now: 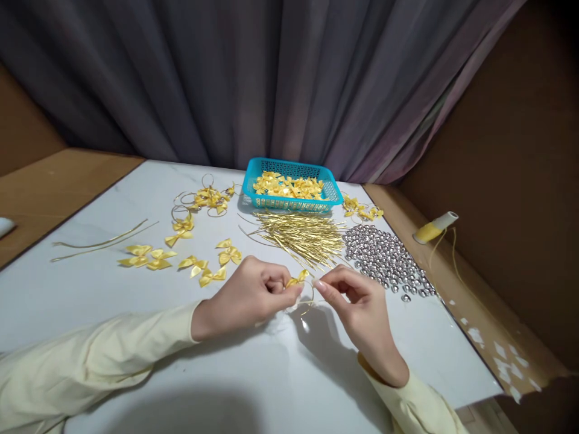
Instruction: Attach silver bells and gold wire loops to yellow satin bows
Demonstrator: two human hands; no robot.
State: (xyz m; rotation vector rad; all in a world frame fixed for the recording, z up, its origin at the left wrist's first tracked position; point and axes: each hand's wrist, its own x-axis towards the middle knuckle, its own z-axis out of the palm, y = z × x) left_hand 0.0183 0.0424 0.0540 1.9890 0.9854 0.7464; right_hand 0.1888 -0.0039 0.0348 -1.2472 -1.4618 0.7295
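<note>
Low over the white table (244, 386), my left hand (253, 292) is closed with thumb and forefinger pinching a small yellow ribbon bow (298, 278). A thin gold wire (312, 295) curves in a loop from the bow, between the two hands. My right hand (362, 307) is closed in a pinch at the upper part of that wire, its other fingers curled in. Just beyond the hands lies a heap of straight gold wires (301, 235). Several loose yellow bows (193, 265) lie beyond and left of my left hand.
A blue basket (337, 196) of yellow bows stands at the back. Bows with wire loops (210, 199) lie left of it, more bows (362, 209) right. Silver beads (384, 256) spread at right. A spool (434, 228) with yellow thread sits beyond the table's right edge.
</note>
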